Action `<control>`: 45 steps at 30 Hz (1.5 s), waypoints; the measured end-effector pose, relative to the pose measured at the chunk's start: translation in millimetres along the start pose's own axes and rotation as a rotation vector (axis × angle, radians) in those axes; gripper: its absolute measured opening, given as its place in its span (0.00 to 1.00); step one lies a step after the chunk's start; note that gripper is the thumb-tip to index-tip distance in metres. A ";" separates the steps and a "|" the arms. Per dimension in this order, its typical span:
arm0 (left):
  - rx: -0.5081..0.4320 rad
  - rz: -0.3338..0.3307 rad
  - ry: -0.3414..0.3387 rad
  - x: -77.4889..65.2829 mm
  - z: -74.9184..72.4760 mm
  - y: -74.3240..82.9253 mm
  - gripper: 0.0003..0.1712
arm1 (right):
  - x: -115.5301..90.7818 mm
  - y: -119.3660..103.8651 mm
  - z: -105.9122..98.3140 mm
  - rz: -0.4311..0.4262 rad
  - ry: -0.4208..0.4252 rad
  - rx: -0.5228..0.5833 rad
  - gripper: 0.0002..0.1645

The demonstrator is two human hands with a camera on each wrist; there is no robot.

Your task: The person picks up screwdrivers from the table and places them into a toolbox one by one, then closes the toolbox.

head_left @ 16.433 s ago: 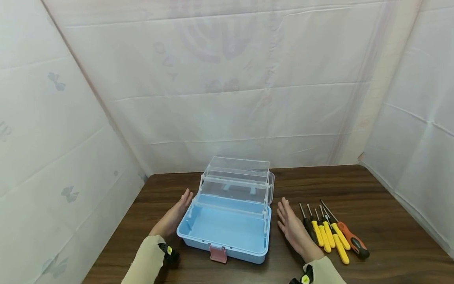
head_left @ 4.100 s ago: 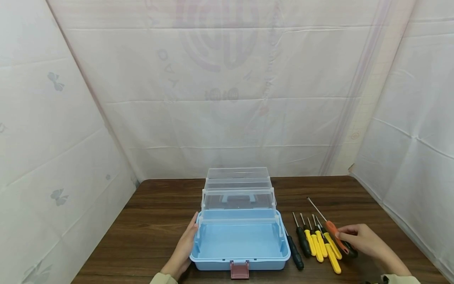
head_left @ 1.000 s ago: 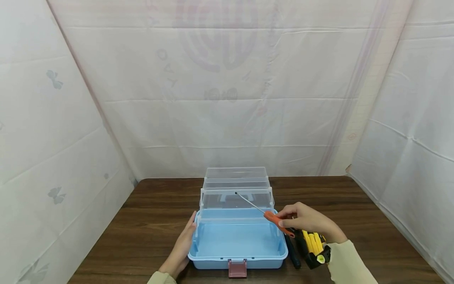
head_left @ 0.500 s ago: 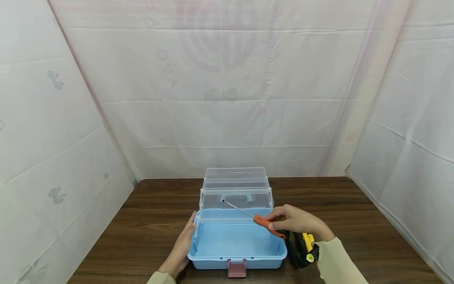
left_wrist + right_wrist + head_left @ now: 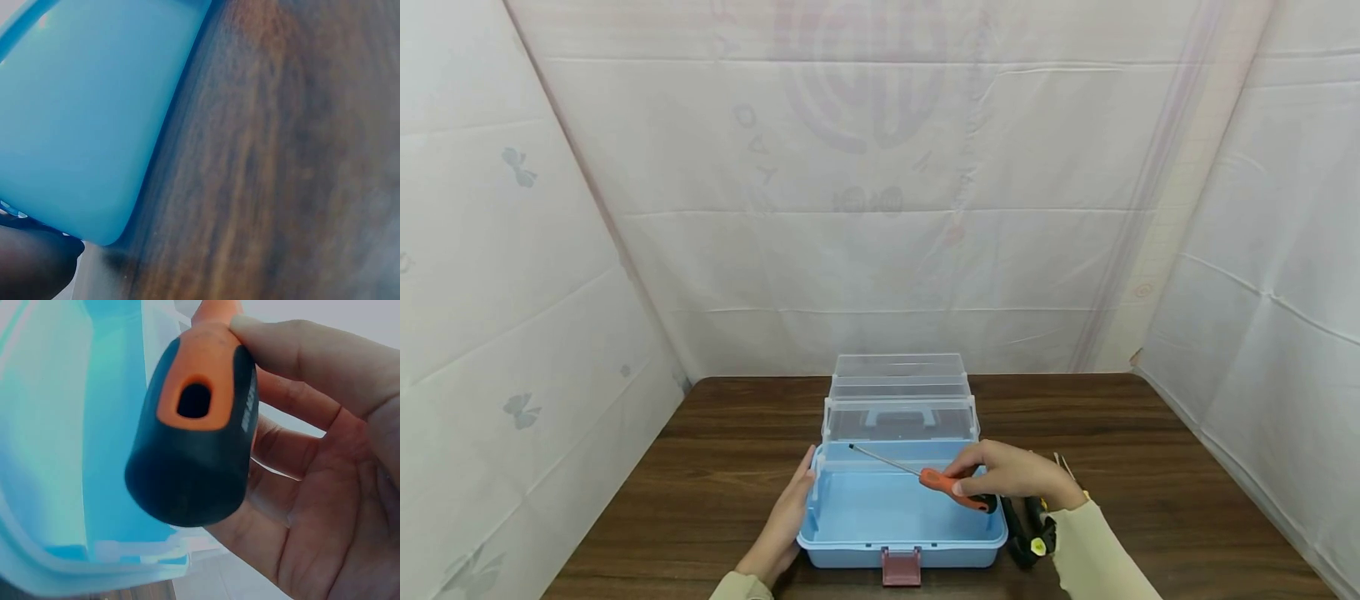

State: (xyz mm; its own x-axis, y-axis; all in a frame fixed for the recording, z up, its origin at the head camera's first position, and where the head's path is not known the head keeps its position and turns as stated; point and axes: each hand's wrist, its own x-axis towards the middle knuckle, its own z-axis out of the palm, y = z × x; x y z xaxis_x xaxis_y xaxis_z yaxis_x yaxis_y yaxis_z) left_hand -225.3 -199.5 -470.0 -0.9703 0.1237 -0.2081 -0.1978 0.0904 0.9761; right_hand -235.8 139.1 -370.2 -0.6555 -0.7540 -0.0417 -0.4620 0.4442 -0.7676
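My right hand (image 5: pixel 1011 472) pinches a screwdriver (image 5: pixel 951 487) by its orange and black handle, thumb on one side and fingers on the other. Its metal shaft points left across the inside of a light blue toolbox (image 5: pixel 842 557), whose lid is swung back. In the right wrist view the handle's butt (image 5: pixel 187 475), with a hanging hole, faces the camera beside the box wall. My left hand (image 5: pixel 786 521) lies with straight fingers along the toolbox's left side. The box's blue outer wall (image 5: pixel 94 112) fills the upper left of the left wrist view.
Clear tiered trays (image 5: pixel 898 387) stand raised at the box's back. A pink latch (image 5: pixel 901 568) hangs at its front. More screwdrivers lie on the wooden table (image 5: pixel 737 467) right of the box, mostly hidden by my right hand and sleeve (image 5: pixel 1101 550). White sheeting (image 5: pixel 880 250) encloses the table.
My right hand has picked up the orange screwdriver from the right-hand row, carried it left over the toolbox and lowered it. The box stands squarer than at first; my left hand now touches it.
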 end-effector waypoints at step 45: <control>-0.005 0.023 -0.017 0.0 0.0 -1.9 0.37 | 25.5 -0.3 35.6 0.134 -0.165 -0.055 0.10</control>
State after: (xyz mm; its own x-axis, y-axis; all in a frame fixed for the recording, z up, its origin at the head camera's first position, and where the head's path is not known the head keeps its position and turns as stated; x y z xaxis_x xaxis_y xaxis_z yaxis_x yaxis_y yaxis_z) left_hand -224.9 -199.6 -471.9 -0.9720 0.1429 -0.1867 -0.1764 0.0819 0.9809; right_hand -231.1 102.6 -393.8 -0.6087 -0.7536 -0.2482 -0.4128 0.5679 -0.7121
